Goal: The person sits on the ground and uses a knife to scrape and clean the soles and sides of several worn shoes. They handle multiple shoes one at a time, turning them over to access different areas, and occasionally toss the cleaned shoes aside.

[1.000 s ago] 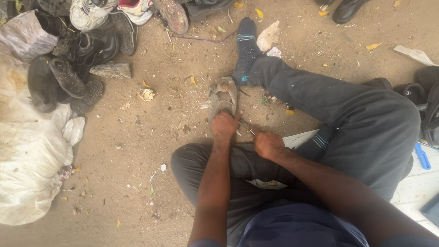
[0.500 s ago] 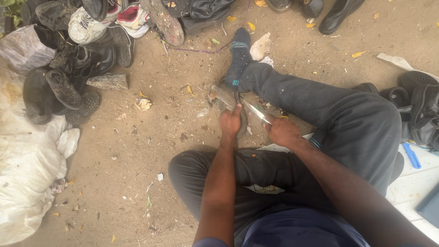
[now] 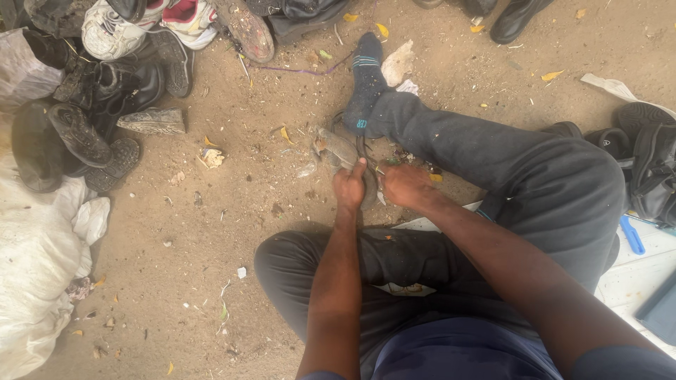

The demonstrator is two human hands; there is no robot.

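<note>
I sit on sandy ground with one leg stretched out, ending in a dark sock (image 3: 366, 81). A worn, dusty shoe piece (image 3: 338, 149) lies on the ground in front of my hands. My left hand (image 3: 350, 188) grips its near end. My right hand (image 3: 403, 187) is closed beside it, apparently around a thin dark tool or strap (image 3: 361, 149) that rises between the hands; what it is stays unclear.
A heap of black boots (image 3: 84, 119) and sneakers (image 3: 113, 32) lies at the top left. White sacks (image 3: 35, 267) line the left edge. More dark shoes (image 3: 651, 162) and a blue tool (image 3: 631, 236) sit at the right, on a white board (image 3: 634, 281).
The view has tilted so my hands and the shoe piece sit lower and more central. My hands have stayed on the piece with small shifts of grip.
</note>
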